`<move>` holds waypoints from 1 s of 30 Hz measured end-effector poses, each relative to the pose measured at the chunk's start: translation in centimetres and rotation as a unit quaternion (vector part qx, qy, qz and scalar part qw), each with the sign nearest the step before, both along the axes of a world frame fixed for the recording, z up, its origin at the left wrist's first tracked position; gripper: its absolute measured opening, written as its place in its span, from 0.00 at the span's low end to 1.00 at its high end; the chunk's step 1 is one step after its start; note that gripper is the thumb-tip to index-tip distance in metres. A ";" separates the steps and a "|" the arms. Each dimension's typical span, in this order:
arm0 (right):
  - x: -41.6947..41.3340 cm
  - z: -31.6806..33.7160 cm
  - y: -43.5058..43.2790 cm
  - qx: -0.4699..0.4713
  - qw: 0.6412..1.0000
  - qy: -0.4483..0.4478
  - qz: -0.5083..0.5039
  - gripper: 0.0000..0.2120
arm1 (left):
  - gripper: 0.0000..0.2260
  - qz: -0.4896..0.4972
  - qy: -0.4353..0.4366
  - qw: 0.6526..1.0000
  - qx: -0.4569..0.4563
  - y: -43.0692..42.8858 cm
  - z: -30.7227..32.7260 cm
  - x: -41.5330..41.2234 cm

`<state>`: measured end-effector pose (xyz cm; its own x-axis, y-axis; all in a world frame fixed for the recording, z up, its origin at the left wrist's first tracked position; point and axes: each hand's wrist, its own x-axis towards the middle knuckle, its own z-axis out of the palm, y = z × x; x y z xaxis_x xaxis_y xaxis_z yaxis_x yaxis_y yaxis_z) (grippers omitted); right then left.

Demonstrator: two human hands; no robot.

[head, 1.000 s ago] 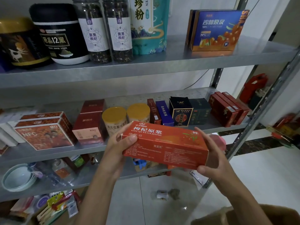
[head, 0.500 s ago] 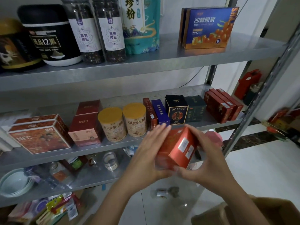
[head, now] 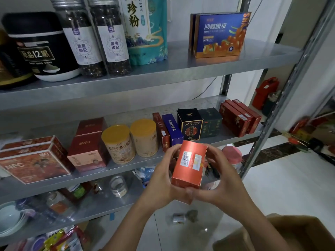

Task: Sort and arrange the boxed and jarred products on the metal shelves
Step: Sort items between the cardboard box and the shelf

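Both the left hand (head: 163, 180) and right hand (head: 220, 180) grip an orange box (head: 189, 164), end-on, before the middle shelf (head: 126, 164), where boxes and jars already stand in rows; this one remains unshelved

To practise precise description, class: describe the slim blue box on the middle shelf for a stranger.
Find the middle metal shelf. Right of its two yellow-lidded cans, between a red box and a black one, stands the only blue box there.

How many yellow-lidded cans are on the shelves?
2. One yellow-lidded can stands on the middle shelf, the other just right of it. More may sit hidden behind.
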<state>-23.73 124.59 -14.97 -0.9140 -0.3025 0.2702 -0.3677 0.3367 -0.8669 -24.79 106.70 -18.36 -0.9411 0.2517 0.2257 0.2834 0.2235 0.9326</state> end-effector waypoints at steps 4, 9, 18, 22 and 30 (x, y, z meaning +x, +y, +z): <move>0.3 0.2 -0.1 -0.007 0.997 0.028 -0.068 0.40 | 0.44 -0.021 -0.026 0.999 -0.001 0.6 -0.4 -0.7; -0.3 0.7 0.5 -0.029 0.986 0.056 -0.157 0.41 | 0.44 -0.002 -0.036 0.999 0.017 2.7 -2.2 -1.1; -1.6 1.1 4.0 -0.100 0.968 -0.011 -0.232 0.37 | 0.25 0.021 -0.076 0.997 -0.002 6.7 -3.5 -2.0; -2.2 0.2 6.9 -0.137 0.945 -0.161 -0.249 0.21 | 0.30 0.004 -0.222 0.968 0.115 7.8 -1.5 -3.4; -0.3 -3.6 9.9 -0.141 0.868 -0.415 -0.234 0.39 | 0.32 -0.036 -0.495 0.839 0.224 10.6 -1.2 -6.6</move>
<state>-24.00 134.51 -18.54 -0.8341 0.1251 -0.5373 0.5428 0.0123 -0.8398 -31.35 117.27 -19.53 -0.7089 0.4142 -0.5709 -0.6822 -0.1970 0.7042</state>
